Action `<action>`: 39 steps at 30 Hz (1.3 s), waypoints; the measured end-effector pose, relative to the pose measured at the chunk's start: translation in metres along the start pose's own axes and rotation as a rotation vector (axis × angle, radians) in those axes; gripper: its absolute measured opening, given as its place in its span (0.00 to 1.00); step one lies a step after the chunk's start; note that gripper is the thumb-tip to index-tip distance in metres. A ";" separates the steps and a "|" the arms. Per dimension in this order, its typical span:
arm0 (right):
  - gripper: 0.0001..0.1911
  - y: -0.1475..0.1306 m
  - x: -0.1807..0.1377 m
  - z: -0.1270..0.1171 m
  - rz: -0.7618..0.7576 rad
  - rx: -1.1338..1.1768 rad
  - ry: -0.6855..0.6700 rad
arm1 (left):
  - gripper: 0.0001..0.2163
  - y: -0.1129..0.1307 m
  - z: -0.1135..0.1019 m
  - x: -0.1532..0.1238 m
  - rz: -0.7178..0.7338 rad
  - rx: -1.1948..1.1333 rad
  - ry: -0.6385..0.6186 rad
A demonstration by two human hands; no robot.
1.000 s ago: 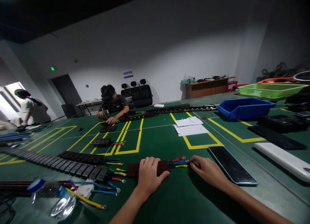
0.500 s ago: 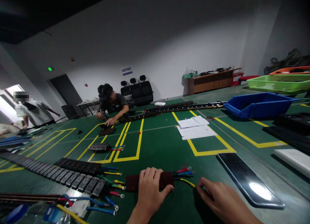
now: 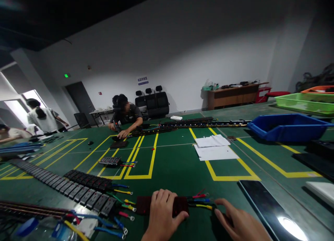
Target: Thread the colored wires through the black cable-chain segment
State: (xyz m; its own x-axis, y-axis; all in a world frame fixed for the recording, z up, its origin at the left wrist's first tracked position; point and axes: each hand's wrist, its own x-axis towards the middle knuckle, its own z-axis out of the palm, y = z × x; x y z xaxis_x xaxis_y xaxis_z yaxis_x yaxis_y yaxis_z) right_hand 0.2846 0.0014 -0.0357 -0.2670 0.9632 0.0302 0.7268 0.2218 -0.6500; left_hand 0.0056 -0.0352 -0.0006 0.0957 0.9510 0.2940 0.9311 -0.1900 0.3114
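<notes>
My left hand [image 3: 164, 213] lies across a dark red-brown strip [image 3: 143, 205] on the green table, fingers over its top and thumb along the near side. Red, blue and yellow wires with metal lugs come out of its right end. At the tip of the yellow wire [image 3: 203, 206], my right hand [image 3: 235, 218] pinches with thumb and forefinger; its lug is hidden there. The blue wire [image 3: 205, 200] and red wire [image 3: 199, 195] lie just beyond. To the left sits a long row of linked socket modules [image 3: 86, 197] with coloured leads.
A phone [image 3: 263, 206] lies right of my right hand. Paper sheets [image 3: 215, 152] and a blue bin [image 3: 289, 127] are farther back. A plastic bottle [image 3: 49, 229] sits front left. Across the table a co-worker [image 3: 127, 115] bends over similar strips.
My right hand has come up to the yellow wire's end and closed on it. The wire now runs straighter. My left hand stays on the strip; the whole view has shifted slightly.
</notes>
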 end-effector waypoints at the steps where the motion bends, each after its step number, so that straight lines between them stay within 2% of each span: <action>1: 0.24 -0.001 0.001 -0.001 -0.007 0.002 0.016 | 0.21 0.000 0.000 0.000 -0.002 0.004 -0.004; 5: 0.25 -0.005 0.008 -0.005 -0.010 0.026 0.105 | 0.22 0.002 -0.001 0.001 0.017 0.036 -0.015; 12: 0.25 -0.014 0.016 -0.006 -0.035 0.092 0.174 | 0.24 0.002 -0.001 0.003 0.077 0.089 0.024; 20: 0.21 -0.013 0.021 0.000 -0.125 -0.002 0.326 | 0.26 0.000 0.001 0.006 0.165 0.141 0.049; 25: 0.20 -0.012 0.021 0.000 -0.114 -0.012 0.298 | 0.27 -0.003 -0.001 0.008 0.196 0.124 0.056; 36: 0.17 -0.016 0.017 0.001 -0.060 -0.194 0.331 | 0.28 -0.004 -0.004 0.009 0.240 0.133 0.075; 39: 0.17 -0.016 0.017 -0.002 -0.113 -0.175 0.346 | 0.28 -0.004 -0.002 0.010 0.229 0.148 0.081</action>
State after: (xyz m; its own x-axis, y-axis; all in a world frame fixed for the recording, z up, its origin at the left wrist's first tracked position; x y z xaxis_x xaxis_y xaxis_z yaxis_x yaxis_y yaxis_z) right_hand 0.2695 0.0145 -0.0237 -0.1444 0.9189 0.3672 0.8099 0.3229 -0.4896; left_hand 0.0019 -0.0258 0.0028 0.2870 0.8635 0.4148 0.9303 -0.3545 0.0944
